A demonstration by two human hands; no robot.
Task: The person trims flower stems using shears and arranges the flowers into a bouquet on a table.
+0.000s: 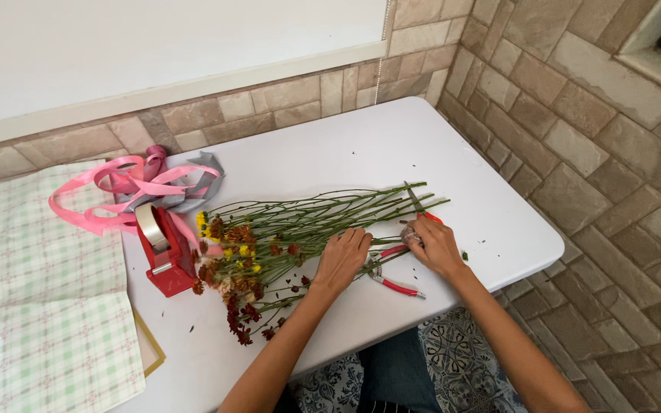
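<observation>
- Flowers (269, 256) lie on their side across the white table (361, 145), blooms toward my left, cut ends toward my right.
- Blooms are small, in yellow, orange and dark red, bunched just beside the red tape dispenser (164, 256).
- Green stems (346, 206) fan out long and thin, reaching past my right hand toward the far right of the table.
- My left hand (342, 258) rests palm down on the stems near their middle, fingers together and pressing flat; it is laid on the bunch, not wrapped round it.
- My right hand (436, 246) is closed around the red handles of a pair of shears (416, 210), whose blade points away from me and lies across the stem ends.
- I cannot tell whether the blades are apart or together, since the stems hide them.
- 1 more red-handled cutting tool (395, 284) lies on the table between my 2 hands, nearer the front edge, touched by neither hand as far as I can see.
- Small green scraps (464, 255) are scattered on the table near my right hand.
- Pink ribbon (109, 187) loops in a loose heap behind the dispenser, with a grey ribbon (204, 172) tangled against it.
- Checked green and white wrapping paper (36, 291) covers the left part of the table.
- Stone-tile wall (575, 115) runs behind and to the right.
</observation>
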